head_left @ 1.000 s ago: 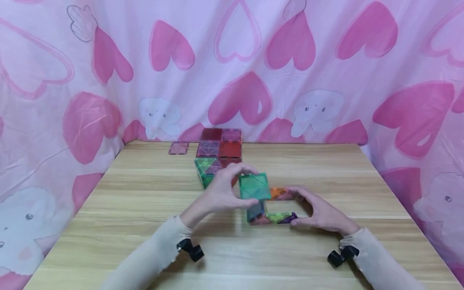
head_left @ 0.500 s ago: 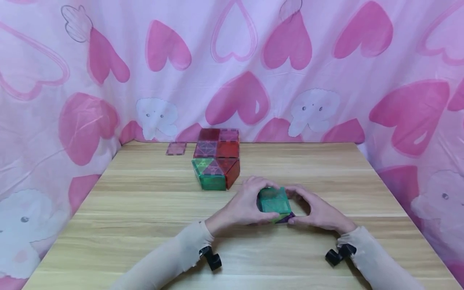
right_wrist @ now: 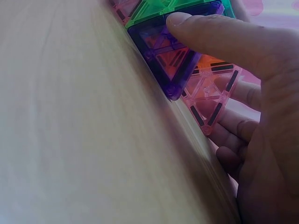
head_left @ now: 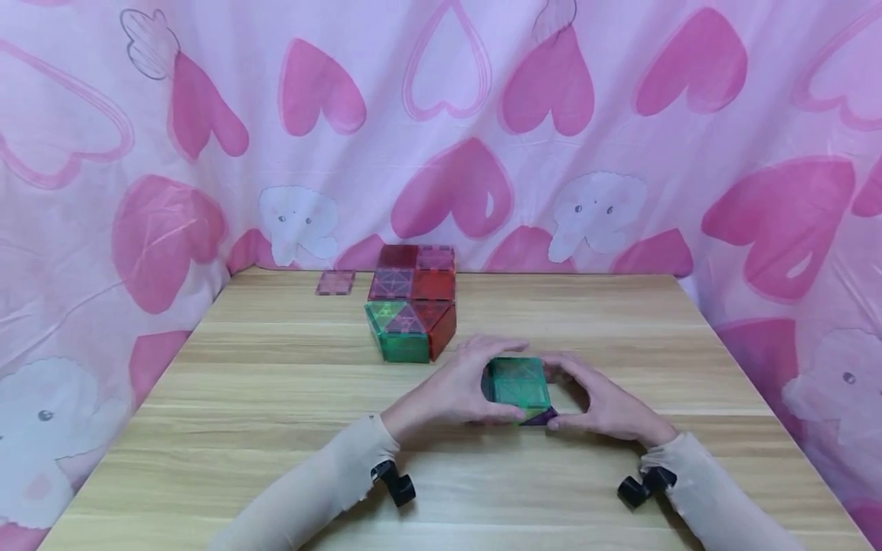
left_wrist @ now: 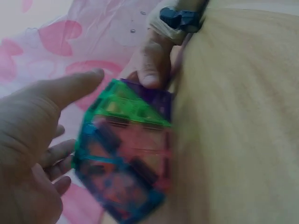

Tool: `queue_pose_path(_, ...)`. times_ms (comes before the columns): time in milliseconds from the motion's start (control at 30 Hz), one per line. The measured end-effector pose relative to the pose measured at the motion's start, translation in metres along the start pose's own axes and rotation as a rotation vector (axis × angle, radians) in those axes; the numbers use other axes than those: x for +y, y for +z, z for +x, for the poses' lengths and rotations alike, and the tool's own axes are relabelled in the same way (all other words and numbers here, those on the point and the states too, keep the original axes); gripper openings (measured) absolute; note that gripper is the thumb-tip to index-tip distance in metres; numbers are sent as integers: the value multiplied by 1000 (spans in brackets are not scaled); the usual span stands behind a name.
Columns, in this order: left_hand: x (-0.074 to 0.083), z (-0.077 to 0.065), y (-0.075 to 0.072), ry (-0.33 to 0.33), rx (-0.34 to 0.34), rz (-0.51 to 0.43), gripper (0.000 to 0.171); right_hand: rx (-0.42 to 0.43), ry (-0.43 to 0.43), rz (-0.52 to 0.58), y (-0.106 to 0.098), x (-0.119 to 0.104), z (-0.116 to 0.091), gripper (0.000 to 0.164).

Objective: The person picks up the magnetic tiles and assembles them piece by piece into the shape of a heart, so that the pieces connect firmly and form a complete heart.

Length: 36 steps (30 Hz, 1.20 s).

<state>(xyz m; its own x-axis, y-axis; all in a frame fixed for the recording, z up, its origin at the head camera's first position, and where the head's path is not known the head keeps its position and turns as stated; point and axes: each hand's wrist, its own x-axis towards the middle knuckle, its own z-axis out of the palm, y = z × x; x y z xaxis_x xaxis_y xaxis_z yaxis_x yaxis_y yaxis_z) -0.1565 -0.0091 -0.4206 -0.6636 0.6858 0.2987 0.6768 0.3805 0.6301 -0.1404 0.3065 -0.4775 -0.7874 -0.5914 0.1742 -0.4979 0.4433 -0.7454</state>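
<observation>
A small build of translucent magnetic tiles stands on the table between the hands. A green square tile (head_left: pixel 521 381) lies flat on its top. Its near wall shows a light green triangle tile (left_wrist: pixel 122 106) and a purple triangle tile (right_wrist: pixel 163 49); a blue tile (left_wrist: pixel 119 184) closes its left end. My left hand (head_left: pixel 475 383) curves around that end, its thumb and fingers apart from the tiles in the left wrist view. My right hand (head_left: pixel 606 398) holds the right end, thumb on the purple triangle, fingers behind a pink triangle tile (right_wrist: pixel 208 91).
Farther back on the wooden table (head_left: pixel 276 428) stands a larger build of red, pink and green tiles (head_left: pixel 434 285). A loose pink square tile (head_left: pixel 335 282) lies left of it. A pink heart-patterned curtain (head_left: pixel 455 191) hangs behind the table.
My left hand has carried the green square tile right and down onto the small build, then loosened its fingers from it. My right hand has stayed at the build's right end.
</observation>
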Motion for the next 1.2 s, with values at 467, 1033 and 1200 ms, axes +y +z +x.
queue_pose_path(467, -35, -18, -145, 97, 699, 23, 79, 6, 69, -41, -1, -1, -1, 95)
queue_pose_path(1033, -201, -100, -155, -453, 597, 135, 82, 23, 67, -94, 5, 1, -7, 96)
queue_pose_path(1200, -212, -104, -152, -522, 398, 211, 97, 26, 71, -83, 2, 0, -4, 95)
